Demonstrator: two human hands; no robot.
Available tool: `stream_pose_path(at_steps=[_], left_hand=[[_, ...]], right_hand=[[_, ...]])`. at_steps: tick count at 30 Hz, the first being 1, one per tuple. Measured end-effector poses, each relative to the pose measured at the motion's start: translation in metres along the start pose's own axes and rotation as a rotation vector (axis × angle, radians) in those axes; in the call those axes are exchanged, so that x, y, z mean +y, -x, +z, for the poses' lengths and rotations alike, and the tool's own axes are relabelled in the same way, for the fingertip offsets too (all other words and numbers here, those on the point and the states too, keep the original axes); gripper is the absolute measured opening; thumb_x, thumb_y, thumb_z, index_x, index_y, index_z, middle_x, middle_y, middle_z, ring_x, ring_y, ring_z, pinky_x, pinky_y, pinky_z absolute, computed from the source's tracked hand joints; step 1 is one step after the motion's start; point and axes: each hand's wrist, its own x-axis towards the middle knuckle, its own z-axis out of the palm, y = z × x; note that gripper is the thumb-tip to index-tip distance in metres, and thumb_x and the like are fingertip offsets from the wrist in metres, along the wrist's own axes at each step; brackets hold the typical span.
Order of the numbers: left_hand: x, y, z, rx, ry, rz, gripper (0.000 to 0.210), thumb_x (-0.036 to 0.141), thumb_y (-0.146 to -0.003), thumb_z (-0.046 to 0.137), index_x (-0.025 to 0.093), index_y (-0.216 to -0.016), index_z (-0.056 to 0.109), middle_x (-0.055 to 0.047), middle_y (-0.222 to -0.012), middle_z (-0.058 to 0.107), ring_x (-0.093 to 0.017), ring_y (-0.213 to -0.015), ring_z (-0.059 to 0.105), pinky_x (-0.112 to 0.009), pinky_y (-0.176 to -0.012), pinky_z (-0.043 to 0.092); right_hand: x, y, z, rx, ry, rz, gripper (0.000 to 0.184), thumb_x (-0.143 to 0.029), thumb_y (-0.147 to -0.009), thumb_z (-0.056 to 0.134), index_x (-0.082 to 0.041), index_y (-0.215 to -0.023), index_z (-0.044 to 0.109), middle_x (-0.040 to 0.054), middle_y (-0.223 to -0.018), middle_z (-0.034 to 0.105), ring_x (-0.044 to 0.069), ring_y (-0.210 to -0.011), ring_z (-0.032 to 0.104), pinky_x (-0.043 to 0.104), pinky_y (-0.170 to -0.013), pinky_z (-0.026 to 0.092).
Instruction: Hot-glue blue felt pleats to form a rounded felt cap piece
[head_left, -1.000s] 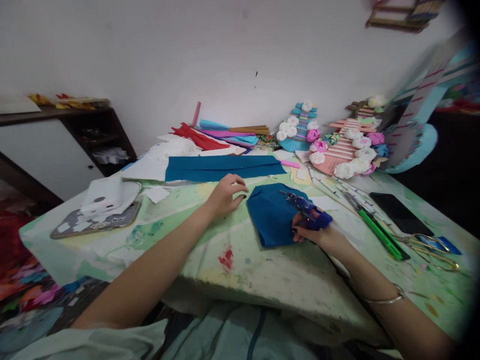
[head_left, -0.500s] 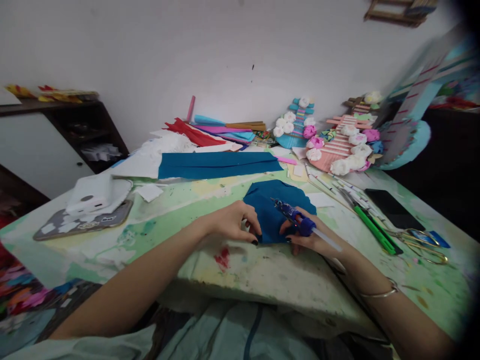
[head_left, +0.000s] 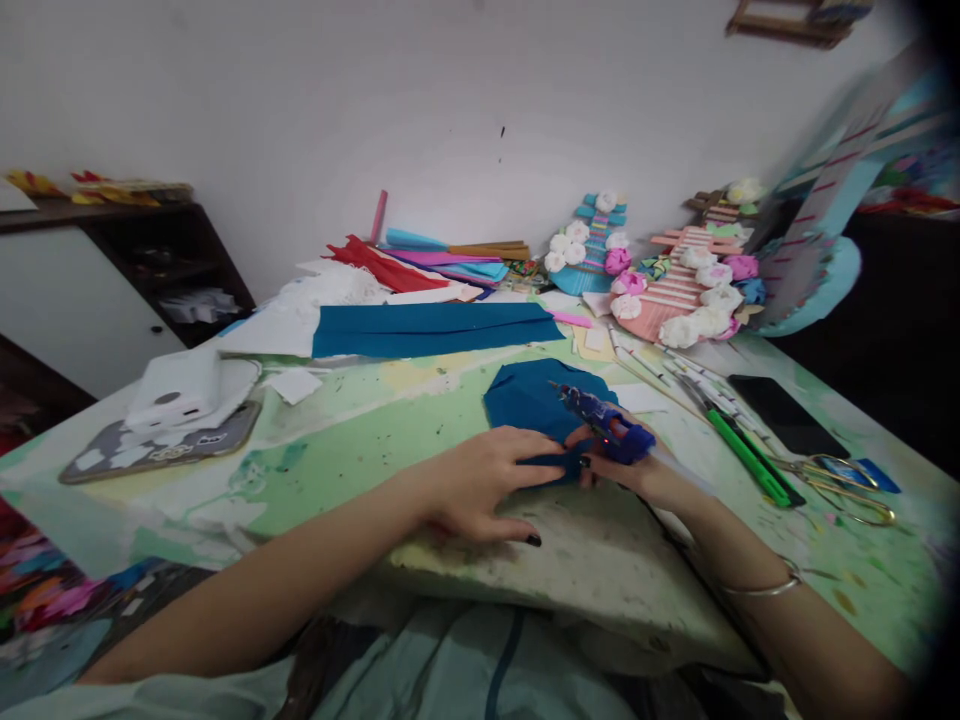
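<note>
The blue sheet (head_left: 521,395), which looks like folded paper or thin felt, lies flat on the worktop (head_left: 352,425), close to its near edge. It sits just beyond the fingers of the left hand (head_left: 491,487), away from the body and a little to the right, and to the left of the right hand (head_left: 634,475). Its outline is many-sided, with a folded upper left edge; since hands and tool cover part of it, I cannot tell a clear long axis.

Both hands are about equally near. The left one grasps nothing: it lies palm down, fingers extended to the right across the near part of the sheet, thumb apart and pointing towards the worktop's edge. The right one is closed around a blue glue gun (head_left: 611,428), its fingertips low by the sheet's near right side, almost meeting the left fingertips. The gun slants, nozzle forward and to the left over the sheet; whether the tip touches it is not clear.

Farther off, a long blue strip (head_left: 431,330) lies with its length running left to right, apart from the sheet. To the right of the right hand rest a green utility knife (head_left: 750,460) and gold-handled scissors (head_left: 862,503).
</note>
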Motion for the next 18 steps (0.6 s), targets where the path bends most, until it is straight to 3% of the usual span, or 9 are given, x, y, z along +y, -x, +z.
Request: stream_pose_path(at_steps=[3,6,9,13,18], left_hand=[[0.011,0.005,0.012,-0.15,-0.143,-0.109,0.082,0.061,-0.084,0.051,0.005,-0.142,0.036,-0.023,-0.152,0.028,-0.035,-0.14,0.028,-0.049,-0.114,0.024],[0.021,0.011,0.023,-0.204,-0.209,-0.189,0.085,0.065,-0.087,0.041,0.002,-0.143,0.032,-0.023,-0.151,0.029,-0.033,-0.142,0.025,-0.044,-0.115,0.023],[0.032,0.017,0.031,-0.203,-0.252,-0.256,0.083,0.065,-0.089,0.035,0.001,-0.143,0.033,-0.023,-0.148,0.035,-0.032,-0.141,0.029,-0.042,-0.115,0.025],[0.045,0.019,0.04,-0.144,-0.29,-0.358,0.076,0.062,-0.092,0.031,0.003,-0.14,0.037,-0.021,-0.146,0.04,-0.031,-0.138,0.034,-0.042,-0.114,0.028],[0.053,0.015,0.045,-0.048,-0.258,-0.417,0.071,0.057,-0.09,0.045,0.005,-0.137,0.04,-0.02,-0.143,0.044,-0.03,-0.135,0.038,-0.042,-0.113,0.03]], right_hand=[[-0.002,-0.002,-0.002,0.112,0.056,-0.018,0.028,-0.036,-0.075,0.069,-0.02,-0.095,0.058,0.008,-0.095,0.069,0.019,-0.074,0.067,0.03,-0.065,0.054],[-0.004,-0.004,-0.002,0.204,0.122,-0.065,0.023,-0.033,-0.072,0.071,-0.02,-0.088,0.062,0.006,-0.088,0.069,0.021,-0.081,0.066,0.033,-0.075,0.053],[-0.005,-0.004,-0.001,0.231,0.135,-0.059,0.024,-0.032,-0.067,0.074,-0.02,-0.085,0.064,0.0051,-0.085,0.07,0.022,-0.081,0.066,0.034,-0.077,0.053],[0.002,-0.004,0.002,0.218,0.01,0.059,0.036,-0.036,-0.061,0.077,-0.023,-0.091,0.063,0.0051,-0.088,0.073,0.026,-0.086,0.068,0.038,-0.08,0.055],[0.012,0.0,0.003,0.183,0.073,0.107,0.037,-0.037,-0.062,0.076,-0.023,-0.094,0.065,0.0055,-0.095,0.073,0.03,-0.094,0.066,0.042,-0.084,0.054]])
